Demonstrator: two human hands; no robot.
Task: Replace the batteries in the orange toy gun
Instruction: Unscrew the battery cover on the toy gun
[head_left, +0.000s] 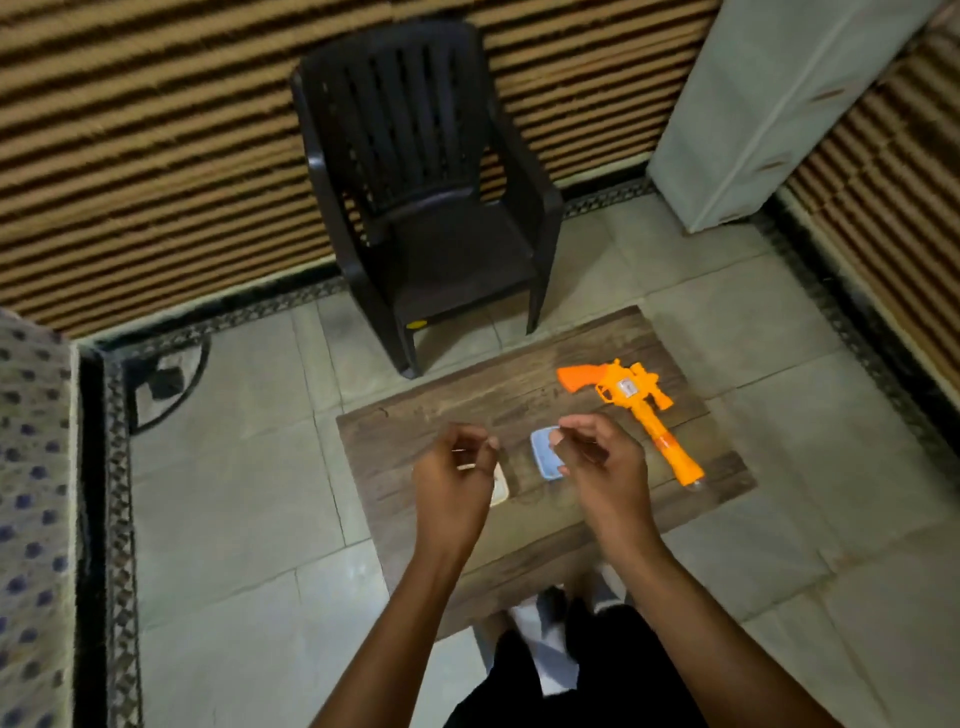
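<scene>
Both hands — left hand (457, 480), right hand (597, 462) — hover loosely curled, apparently empty; the orange toy gun (631, 410), beyond the right, wants a firm two-handed lift.

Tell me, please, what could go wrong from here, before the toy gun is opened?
1. The orange toy gun lies near the right edge of the small wooden table; a careless reach might knock it onto the tiled floor.
2. The left hand and right hand hover over two small containers, which a sweep could tip.
</scene>
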